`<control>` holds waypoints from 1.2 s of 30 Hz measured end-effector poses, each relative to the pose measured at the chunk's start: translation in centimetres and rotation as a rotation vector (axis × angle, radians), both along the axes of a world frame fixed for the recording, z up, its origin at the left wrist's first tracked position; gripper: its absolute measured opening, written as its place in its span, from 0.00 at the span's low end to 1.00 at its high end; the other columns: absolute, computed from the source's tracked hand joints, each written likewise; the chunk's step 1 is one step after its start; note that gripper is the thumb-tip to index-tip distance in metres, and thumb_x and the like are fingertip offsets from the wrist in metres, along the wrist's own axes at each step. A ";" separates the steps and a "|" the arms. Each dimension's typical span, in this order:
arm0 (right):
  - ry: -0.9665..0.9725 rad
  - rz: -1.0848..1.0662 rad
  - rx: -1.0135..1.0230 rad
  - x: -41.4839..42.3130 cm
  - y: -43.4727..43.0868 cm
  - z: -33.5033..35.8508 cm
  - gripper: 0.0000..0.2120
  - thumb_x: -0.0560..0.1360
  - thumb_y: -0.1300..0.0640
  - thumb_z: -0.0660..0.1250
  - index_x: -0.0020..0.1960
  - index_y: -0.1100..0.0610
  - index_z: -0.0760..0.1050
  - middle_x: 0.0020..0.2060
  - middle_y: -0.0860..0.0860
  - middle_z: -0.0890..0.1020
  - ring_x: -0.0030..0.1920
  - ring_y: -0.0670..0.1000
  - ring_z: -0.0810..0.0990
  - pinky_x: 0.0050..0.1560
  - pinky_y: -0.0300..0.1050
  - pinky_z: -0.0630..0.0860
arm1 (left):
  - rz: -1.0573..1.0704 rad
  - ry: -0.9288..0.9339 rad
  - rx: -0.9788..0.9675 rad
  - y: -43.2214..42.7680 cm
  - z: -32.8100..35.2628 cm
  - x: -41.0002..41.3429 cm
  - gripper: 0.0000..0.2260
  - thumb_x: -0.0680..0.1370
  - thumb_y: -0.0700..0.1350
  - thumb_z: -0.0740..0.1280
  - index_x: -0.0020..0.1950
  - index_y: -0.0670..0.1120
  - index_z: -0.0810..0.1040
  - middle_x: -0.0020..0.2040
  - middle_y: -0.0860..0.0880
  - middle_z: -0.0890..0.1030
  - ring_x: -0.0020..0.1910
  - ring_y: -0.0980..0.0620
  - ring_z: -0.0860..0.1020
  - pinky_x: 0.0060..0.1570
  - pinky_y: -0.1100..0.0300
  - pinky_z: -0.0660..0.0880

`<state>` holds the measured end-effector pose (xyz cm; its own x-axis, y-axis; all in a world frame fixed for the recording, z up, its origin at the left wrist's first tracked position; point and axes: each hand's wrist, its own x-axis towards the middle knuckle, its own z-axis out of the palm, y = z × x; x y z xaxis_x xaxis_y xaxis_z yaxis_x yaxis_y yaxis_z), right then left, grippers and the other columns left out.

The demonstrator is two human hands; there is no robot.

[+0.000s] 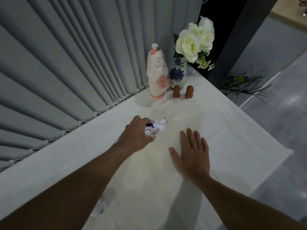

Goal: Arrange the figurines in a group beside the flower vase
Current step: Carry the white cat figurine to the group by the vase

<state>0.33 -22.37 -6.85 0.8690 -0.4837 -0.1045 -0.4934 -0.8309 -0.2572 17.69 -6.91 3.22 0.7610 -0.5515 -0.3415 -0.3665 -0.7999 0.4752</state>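
Observation:
A white vase (178, 73) with blue painted flowers holds white roses (193, 42) at the far corner of the table. Touching its left side stands a tall white cat figurine (157, 75) with a pink flower on its robe. Two small brown figurines (176, 91) (189, 92) stand in front of the vase. My left hand (137, 134) is closed around a small white figurine (157, 128) with grey swirls and a purple cord, near the table's middle. My right hand (192, 153) lies flat and open on the cloth to its right. Another small white figurine (99, 207) shows partly under my left forearm.
The table wears a white cloth (232, 138). Grey pleated curtains (66, 63) run along its left edge. A dark pillar (235, 39) rises behind the vase, with a wispy plant (244, 83) on the grey floor to the right.

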 end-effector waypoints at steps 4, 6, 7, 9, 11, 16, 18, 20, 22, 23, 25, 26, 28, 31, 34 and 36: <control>-0.006 -0.003 0.019 0.2 -0.2 -0.1 0.38 0.80 0.30 0.53 0.82 0.52 0.59 0.83 0.54 0.58 0.83 0.59 0.53 0.81 0.59 0.52 | 0.017 -0.037 -0.051 -3.5 -0.4 2.4 0.24 0.68 0.53 0.78 0.61 0.50 0.76 0.55 0.49 0.78 0.53 0.45 0.78 0.52 0.53 0.75; -0.019 -0.002 0.020 0.1 -0.1 -0.3 0.37 0.80 0.31 0.54 0.82 0.52 0.60 0.83 0.55 0.59 0.83 0.60 0.54 0.81 0.60 0.54 | 0.031 -0.052 -0.085 -4.9 -0.6 3.4 0.23 0.68 0.53 0.78 0.59 0.50 0.76 0.55 0.49 0.79 0.51 0.46 0.79 0.51 0.53 0.76; -0.020 0.001 0.024 0.1 -0.1 -0.4 0.37 0.81 0.31 0.53 0.82 0.52 0.60 0.83 0.55 0.59 0.83 0.60 0.54 0.80 0.61 0.55 | 0.039 -0.063 -0.105 -5.7 -0.7 3.8 0.23 0.68 0.53 0.79 0.59 0.50 0.77 0.55 0.49 0.79 0.51 0.46 0.79 0.51 0.52 0.76; -0.019 0.001 0.033 0.1 -0.2 -0.5 0.37 0.81 0.31 0.53 0.82 0.52 0.60 0.83 0.54 0.58 0.83 0.59 0.53 0.80 0.61 0.55 | 0.057 -0.083 -0.142 -7.0 -0.9 4.5 0.24 0.68 0.52 0.79 0.61 0.49 0.77 0.56 0.48 0.81 0.51 0.45 0.80 0.53 0.50 0.78; -0.032 -0.003 0.038 0.1 0.0 -0.5 0.37 0.81 0.31 0.54 0.82 0.51 0.61 0.83 0.53 0.59 0.83 0.59 0.54 0.80 0.61 0.55 | 0.062 -0.102 -0.156 -8.0 -1.1 5.0 0.25 0.69 0.52 0.79 0.63 0.49 0.77 0.58 0.48 0.81 0.54 0.45 0.80 0.55 0.49 0.78; -0.006 -0.010 0.036 0.1 -0.2 -0.8 0.37 0.80 0.30 0.53 0.82 0.50 0.60 0.83 0.52 0.57 0.83 0.57 0.52 0.81 0.60 0.53 | 0.095 -0.081 -0.162 -9.5 -2.0 5.9 0.28 0.69 0.52 0.79 0.67 0.50 0.76 0.59 0.48 0.82 0.55 0.46 0.81 0.56 0.52 0.78; -0.006 -0.012 0.044 0.2 -0.2 -0.8 0.37 0.80 0.30 0.54 0.82 0.50 0.60 0.83 0.52 0.57 0.84 0.57 0.52 0.81 0.60 0.54 | 0.126 -0.060 -0.186 -9.7 -2.0 5.9 0.30 0.69 0.52 0.79 0.69 0.52 0.76 0.60 0.49 0.83 0.56 0.48 0.81 0.57 0.53 0.79; -0.009 -0.012 0.046 0.2 -0.1 -0.8 0.37 0.80 0.31 0.54 0.82 0.51 0.61 0.83 0.52 0.58 0.83 0.58 0.52 0.80 0.61 0.55 | 0.158 -0.038 -0.186 -9.8 -2.1 5.7 0.32 0.69 0.52 0.79 0.71 0.53 0.74 0.60 0.49 0.83 0.56 0.48 0.81 0.58 0.52 0.79; -0.012 -0.012 0.047 0.2 -0.1 -0.8 0.37 0.80 0.31 0.55 0.82 0.51 0.61 0.83 0.52 0.58 0.83 0.58 0.52 0.80 0.61 0.56 | 0.167 -0.027 -0.171 -9.8 -2.1 5.6 0.34 0.69 0.52 0.80 0.73 0.54 0.73 0.61 0.49 0.82 0.56 0.47 0.81 0.59 0.51 0.79; -0.013 -0.012 0.046 0.2 -0.1 -0.8 0.37 0.81 0.31 0.55 0.82 0.51 0.61 0.83 0.52 0.58 0.83 0.58 0.52 0.80 0.61 0.56 | 0.165 -0.019 -0.175 -9.9 -2.2 5.7 0.34 0.69 0.52 0.80 0.73 0.54 0.72 0.61 0.49 0.82 0.56 0.47 0.81 0.60 0.50 0.79; -0.013 -0.009 0.042 0.2 -0.1 -0.8 0.37 0.81 0.31 0.55 0.82 0.51 0.61 0.83 0.52 0.58 0.83 0.58 0.52 0.80 0.61 0.56 | 0.159 0.007 -0.192 -9.8 -2.2 6.0 0.35 0.68 0.51 0.80 0.73 0.53 0.72 0.61 0.49 0.82 0.56 0.48 0.81 0.60 0.51 0.79; -0.013 -0.008 0.039 0.2 -0.1 -0.8 0.37 0.81 0.31 0.55 0.82 0.51 0.61 0.83 0.52 0.58 0.83 0.58 0.53 0.80 0.61 0.56 | 0.154 0.019 -0.199 -9.8 -2.2 6.0 0.35 0.68 0.51 0.80 0.73 0.53 0.73 0.61 0.49 0.83 0.56 0.48 0.81 0.60 0.52 0.78; -0.009 -0.007 0.031 0.2 -0.1 -0.8 0.36 0.81 0.31 0.55 0.82 0.51 0.61 0.83 0.52 0.58 0.83 0.58 0.53 0.81 0.60 0.55 | 0.143 0.030 -0.199 -9.8 -2.2 6.2 0.34 0.67 0.50 0.81 0.71 0.51 0.74 0.60 0.49 0.83 0.54 0.49 0.81 0.58 0.54 0.78; -0.011 -0.004 0.026 0.2 -0.1 -0.7 0.36 0.81 0.31 0.54 0.82 0.51 0.61 0.83 0.52 0.59 0.83 0.58 0.53 0.81 0.60 0.55 | 0.141 0.032 -0.190 -9.7 -2.0 6.2 0.33 0.65 0.51 0.82 0.68 0.49 0.76 0.58 0.50 0.82 0.51 0.51 0.78 0.52 0.60 0.75; -0.014 0.001 0.022 0.2 0.0 -0.6 0.36 0.81 0.31 0.53 0.82 0.51 0.61 0.83 0.53 0.59 0.83 0.59 0.53 0.81 0.60 0.55 | 0.156 0.019 -0.180 -8.6 -1.7 6.1 0.34 0.64 0.53 0.82 0.67 0.50 0.75 0.59 0.50 0.80 0.55 0.50 0.79 0.54 0.57 0.77; -0.010 0.007 0.020 0.2 0.0 -0.6 0.37 0.81 0.30 0.52 0.82 0.51 0.61 0.83 0.53 0.58 0.83 0.59 0.53 0.81 0.61 0.55 | 0.163 0.015 -0.153 -7.3 -1.5 5.7 0.34 0.65 0.54 0.81 0.66 0.49 0.74 0.60 0.50 0.79 0.57 0.48 0.79 0.53 0.57 0.76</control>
<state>0.53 -22.41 -7.41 0.8732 -0.4757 -0.1056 -0.4852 -0.8289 -0.2782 23.42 -14.19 1.71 0.8399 -0.4677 -0.2754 -0.2296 -0.7660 0.6005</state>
